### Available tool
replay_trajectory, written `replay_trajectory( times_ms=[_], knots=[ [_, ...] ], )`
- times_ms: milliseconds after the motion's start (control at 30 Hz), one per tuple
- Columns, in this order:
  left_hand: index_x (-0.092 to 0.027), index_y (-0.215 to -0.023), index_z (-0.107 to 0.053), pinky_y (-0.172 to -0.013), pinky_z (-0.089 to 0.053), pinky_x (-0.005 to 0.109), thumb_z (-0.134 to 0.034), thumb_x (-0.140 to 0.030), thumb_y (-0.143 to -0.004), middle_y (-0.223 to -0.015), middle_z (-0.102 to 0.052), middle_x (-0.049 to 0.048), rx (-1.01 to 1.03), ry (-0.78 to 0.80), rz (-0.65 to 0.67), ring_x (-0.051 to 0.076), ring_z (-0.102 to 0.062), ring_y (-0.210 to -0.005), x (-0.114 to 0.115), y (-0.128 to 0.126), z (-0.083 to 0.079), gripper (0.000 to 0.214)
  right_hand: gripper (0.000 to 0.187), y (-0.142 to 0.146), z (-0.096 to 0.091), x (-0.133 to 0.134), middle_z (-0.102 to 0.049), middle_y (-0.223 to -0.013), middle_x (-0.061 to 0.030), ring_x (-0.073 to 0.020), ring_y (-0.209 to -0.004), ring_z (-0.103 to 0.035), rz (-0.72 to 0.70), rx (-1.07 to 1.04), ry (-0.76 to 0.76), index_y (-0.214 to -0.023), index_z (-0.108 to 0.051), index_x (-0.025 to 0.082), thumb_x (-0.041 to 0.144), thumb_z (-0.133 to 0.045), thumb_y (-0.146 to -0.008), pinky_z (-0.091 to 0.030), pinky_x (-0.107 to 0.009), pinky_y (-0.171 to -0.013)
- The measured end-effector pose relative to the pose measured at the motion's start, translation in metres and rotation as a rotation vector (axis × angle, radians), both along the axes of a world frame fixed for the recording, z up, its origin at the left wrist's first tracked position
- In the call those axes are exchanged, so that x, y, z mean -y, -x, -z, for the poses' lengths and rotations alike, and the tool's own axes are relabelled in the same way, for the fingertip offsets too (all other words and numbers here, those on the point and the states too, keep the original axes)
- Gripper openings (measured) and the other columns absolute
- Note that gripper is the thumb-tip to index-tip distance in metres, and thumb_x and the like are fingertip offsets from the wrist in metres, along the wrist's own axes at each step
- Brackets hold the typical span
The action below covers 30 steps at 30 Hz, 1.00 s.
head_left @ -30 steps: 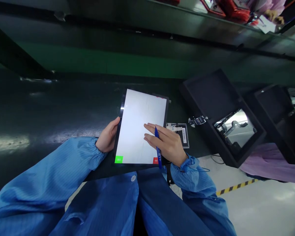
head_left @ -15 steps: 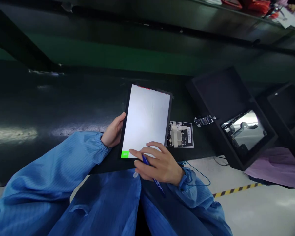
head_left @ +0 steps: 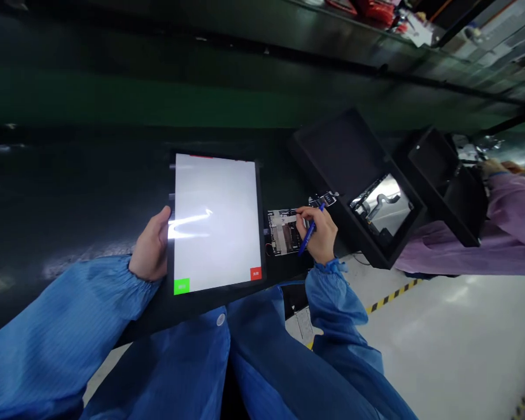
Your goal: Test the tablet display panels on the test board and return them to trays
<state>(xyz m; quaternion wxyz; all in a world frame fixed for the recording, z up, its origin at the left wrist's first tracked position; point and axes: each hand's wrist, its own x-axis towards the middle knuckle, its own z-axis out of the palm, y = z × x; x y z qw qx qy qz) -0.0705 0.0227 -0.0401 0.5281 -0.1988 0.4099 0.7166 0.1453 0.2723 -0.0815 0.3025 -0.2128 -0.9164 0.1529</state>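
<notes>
A lit display panel (head_left: 214, 224) lies tilted slightly towards me at the bench edge, its screen white with a green box in the lower left corner and a red one in the lower right. Gripping its left edge is my left hand (head_left: 151, 248), thumb along the side and fingers hidden underneath. Beside the panel's right edge sits a circuit board (head_left: 282, 236) with pale tape strips. My right hand (head_left: 322, 233) is closed around a blue pen (head_left: 307, 236), its fingertips at the board's upper right part; whether they touch it I cannot tell.
Right of the board lies a small circuit board (head_left: 324, 199). Further right stands a black box (head_left: 328, 143) holding a shiny panel with a flex cable (head_left: 381, 204), and another black box (head_left: 437, 157). A co-worker's pink sleeve (head_left: 514, 204) reaches in beyond them. A shelf (head_left: 254, 46) runs above.
My right hand has moved right with the pen, from the panel's lower edge to the circuit board. The red corner box is now visible. The view has swung right.
</notes>
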Motion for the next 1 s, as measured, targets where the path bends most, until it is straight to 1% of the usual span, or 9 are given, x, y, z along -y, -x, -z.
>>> replay_trajectory(
  times_ms=[133,233,467,567,667,767,833,900,1000],
  knots=[
    [-0.015,-0.130,-0.063,-0.075,-0.061,0.030,-0.024,-0.027,-0.103,-0.081,-0.077,0.0021,0.034,-0.003,0.079,0.023,-0.074,-0.080,0.004,0.004,0.008,0.049,0.020,0.003,0.015,-0.012,-0.070,-0.093,-0.0049,-0.0204,-0.088,-0.065,-0.051,0.032,0.016,-0.076,-0.049,0.023,0.022,-0.049,-0.096,-0.052,-0.037,-0.080],
    [-0.017,-0.132,-0.062,-0.075,-0.062,0.031,-0.026,-0.031,-0.102,-0.085,-0.077,0.0023,0.016,0.031,0.064,0.025,-0.075,-0.081,0.006,0.005,0.012,0.048,0.021,0.001,0.017,-0.012,-0.070,-0.093,-0.0054,-0.0208,-0.091,-0.065,-0.070,0.054,0.046,-0.074,-0.047,0.024,0.022,-0.048,-0.095,-0.052,-0.038,-0.080],
    [-0.016,-0.129,-0.065,-0.077,-0.062,0.032,-0.029,-0.028,-0.102,-0.077,-0.076,0.0014,0.054,0.048,0.047,0.026,-0.075,-0.082,0.005,0.010,0.016,0.047,0.025,0.002,0.015,-0.012,-0.070,-0.088,-0.0051,-0.0214,-0.090,-0.067,-0.087,0.063,0.041,-0.070,-0.043,0.024,0.022,-0.048,-0.094,-0.053,-0.038,-0.079],
    [-0.015,-0.130,-0.064,-0.077,-0.062,0.032,-0.026,-0.030,-0.102,-0.084,-0.077,0.0028,0.067,0.036,0.062,0.027,-0.074,-0.086,0.003,0.009,0.013,0.049,0.022,0.004,0.009,-0.001,-0.069,-0.086,-0.0040,-0.0207,-0.088,-0.067,-0.085,-0.018,0.042,-0.072,-0.043,0.024,0.021,-0.049,-0.093,-0.052,-0.036,-0.078],
    [-0.017,-0.132,-0.063,-0.078,-0.061,0.033,-0.024,-0.032,-0.103,-0.090,-0.078,0.0032,0.073,0.062,0.052,0.027,-0.074,-0.088,0.001,0.006,0.007,0.051,0.015,0.007,-0.002,0.017,-0.067,-0.083,-0.0025,-0.0193,-0.079,-0.064,-0.029,-0.043,0.153,-0.077,-0.046,0.024,0.025,-0.056,-0.088,-0.051,-0.034,-0.075],
    [-0.025,-0.132,-0.063,-0.080,-0.061,0.034,-0.026,-0.033,-0.103,-0.091,-0.078,-0.0001,0.061,0.084,0.054,0.026,-0.074,-0.088,0.001,0.002,0.001,0.048,0.017,0.014,-0.015,0.028,-0.061,-0.076,0.0007,-0.0165,-0.069,-0.057,-0.083,0.164,0.277,-0.079,-0.049,0.023,0.028,-0.064,-0.081,-0.046,-0.030,-0.068],
    [-0.028,-0.130,-0.064,-0.081,-0.061,0.034,-0.027,-0.031,-0.102,-0.091,-0.078,-0.0018,0.030,0.091,0.052,0.025,-0.074,-0.087,0.000,-0.001,-0.002,0.046,0.021,0.020,-0.022,0.029,-0.057,-0.073,0.0026,-0.0149,-0.067,-0.054,-0.132,0.317,0.298,-0.078,-0.047,0.022,0.026,-0.067,-0.076,-0.041,-0.027,-0.066],
    [-0.027,-0.128,-0.066,-0.082,-0.061,0.034,-0.030,-0.033,-0.102,-0.093,-0.078,-0.0021,-0.017,0.066,0.050,0.026,-0.074,-0.088,-0.002,-0.003,-0.004,0.044,0.024,0.029,-0.028,0.027,-0.055,-0.073,0.0028,-0.0144,-0.066,-0.052,-0.138,0.443,0.287,-0.077,-0.044,0.021,0.021,-0.068,-0.073,-0.035,-0.026,-0.064],
    [-0.023,-0.124,-0.068,-0.084,-0.061,0.035,-0.044,-0.050,-0.098,-0.094,-0.077,-0.0004,-0.091,0.001,0.093,0.029,-0.072,-0.095,-0.013,-0.004,-0.007,0.045,0.025,0.042,-0.033,0.026,-0.053,-0.072,0.0007,-0.0158,-0.064,-0.048,-0.110,0.612,0.193,-0.079,-0.042,0.021,0.019,-0.065,-0.070,-0.026,-0.027,-0.059]
  ],
)
